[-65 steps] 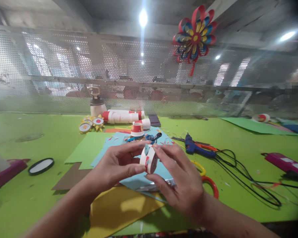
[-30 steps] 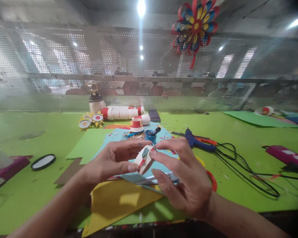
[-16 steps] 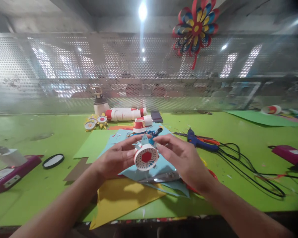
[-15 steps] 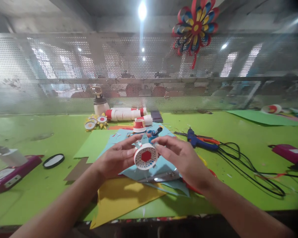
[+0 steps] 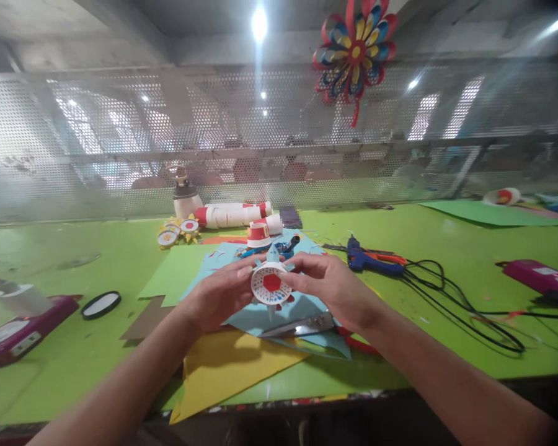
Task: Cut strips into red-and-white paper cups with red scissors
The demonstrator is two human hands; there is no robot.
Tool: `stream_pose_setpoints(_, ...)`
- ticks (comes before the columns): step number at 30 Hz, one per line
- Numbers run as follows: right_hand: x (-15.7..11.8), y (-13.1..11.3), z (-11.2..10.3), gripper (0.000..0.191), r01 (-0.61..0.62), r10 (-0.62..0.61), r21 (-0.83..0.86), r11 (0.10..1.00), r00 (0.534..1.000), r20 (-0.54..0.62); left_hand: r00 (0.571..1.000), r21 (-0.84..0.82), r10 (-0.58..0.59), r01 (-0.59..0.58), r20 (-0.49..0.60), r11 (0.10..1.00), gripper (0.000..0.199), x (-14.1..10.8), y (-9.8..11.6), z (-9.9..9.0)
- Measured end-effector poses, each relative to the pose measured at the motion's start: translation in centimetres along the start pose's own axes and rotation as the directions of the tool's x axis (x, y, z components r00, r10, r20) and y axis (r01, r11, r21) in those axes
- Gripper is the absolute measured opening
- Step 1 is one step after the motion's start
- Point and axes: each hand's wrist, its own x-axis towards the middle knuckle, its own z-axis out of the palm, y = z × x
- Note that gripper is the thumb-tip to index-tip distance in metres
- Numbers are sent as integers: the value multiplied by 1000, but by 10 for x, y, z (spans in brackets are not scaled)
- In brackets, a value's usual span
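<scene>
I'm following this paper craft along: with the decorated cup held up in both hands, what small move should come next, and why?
Probably a slight turn of the paper cup between the left hand and right hand. Its dotted base with the red hexagon faces the camera and light blue petals stick out around it, so turning would show whether any side lacks one.

Red-handled scissors (image 5: 353,342) mostly hidden under right forearm; small dark box (image 5: 290,217) at worktop's far edge pixel-blurred.
</scene>
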Motion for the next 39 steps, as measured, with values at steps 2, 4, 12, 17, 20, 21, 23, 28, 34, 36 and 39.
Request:
stream_pose_setpoints(2,1,1,-1,16,-21,18,-43,999,998,-68,997,119,71,-71,7,990,35,1,1,0)
stream_pose_setpoints(4,1,2,0,20,-29,20,-92,995,995,-100,992,249,120,-107,-40,963,32,2,2,0)
stream_pose_setpoints(12,0,2,6,9,205,-258,-363,909,960,-105,969,439,201,-119,-143,891,27,3,-1,4)
stream_pose_setpoints(17,0,4,9,7,315,-381,-470,824,923,-50,975,405,200,-144,-101,903,25,3,0,11)
stream_pose_setpoints(20,0,7,10,8,348,-418,-495,796,908,-34,979,383,192,-151,-71,912,24,3,-1,13)
stream_pose_setpoints(21,0,8,10,8,355,-427,-503,788,904,-30,980,381,187,-149,-65,912,23,2,-1,13)
stream_pose_setpoints(23,0,10,11,9,363,-441,-523,771,897,-27,981,379,182,-146,-62,914,22,2,-2,13)
stream_pose_setpoints(28,1,13,11,9,389,-471,-539,747,882,-17,982,358,169,-128,-87,925,24,2,-6,10)
stream_pose_setpoints(34,-1,11,11,8,391,-467,-533,751,884,-9,982,324,149,-106,-112,940,26,2,-7,9)
stream_pose_setpoints(36,-1,10,11,8,389,-465,-534,751,885,-9,983,326,139,-93,-122,941,24,2,-6,10)
stream_pose_setpoints(39,-1,10,11,9,384,-459,-531,755,888,-10,984,339,122,-72,-130,938,20,2,-6,10)
